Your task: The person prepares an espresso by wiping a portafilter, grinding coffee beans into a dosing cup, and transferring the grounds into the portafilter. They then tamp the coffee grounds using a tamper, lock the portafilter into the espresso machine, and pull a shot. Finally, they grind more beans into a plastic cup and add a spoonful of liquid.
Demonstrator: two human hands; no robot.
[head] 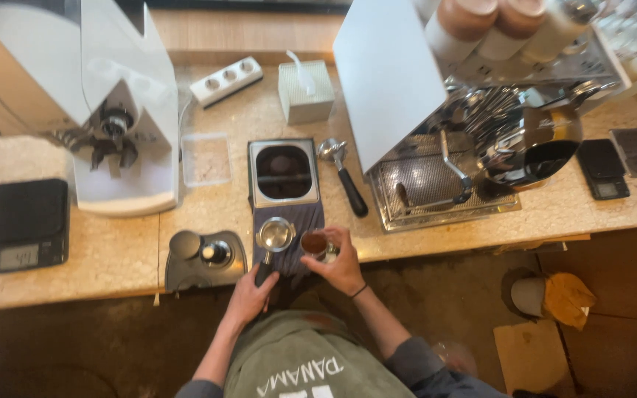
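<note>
The left hand [248, 295] grips the heavy, rigid portafilter [274, 236] by its handle, while the right hand's [342, 267] fingers pinch a light, spillable dosing cup [314, 244].

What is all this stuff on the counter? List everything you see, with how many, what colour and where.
Steel portafilter with black handle: 1, on the dark mat at the counter's front, gripped by the left hand.
Small steel cup of brown coffee grounds: 1, beside that portafilter, in the right hand.
Square steel knock box: 1, behind the mat.
Second black-handled portafilter: 1, lying right of the knock box.
White coffee grinder: 1, back left.
Black digital scale: 1, far left.
Grey tamper stand: 1, left of the mat.
Chrome espresso machine: 1, right.
White tissue box: 1, at the back.
Left hand: on the portafilter handle.
Right hand: around the cup.
</note>
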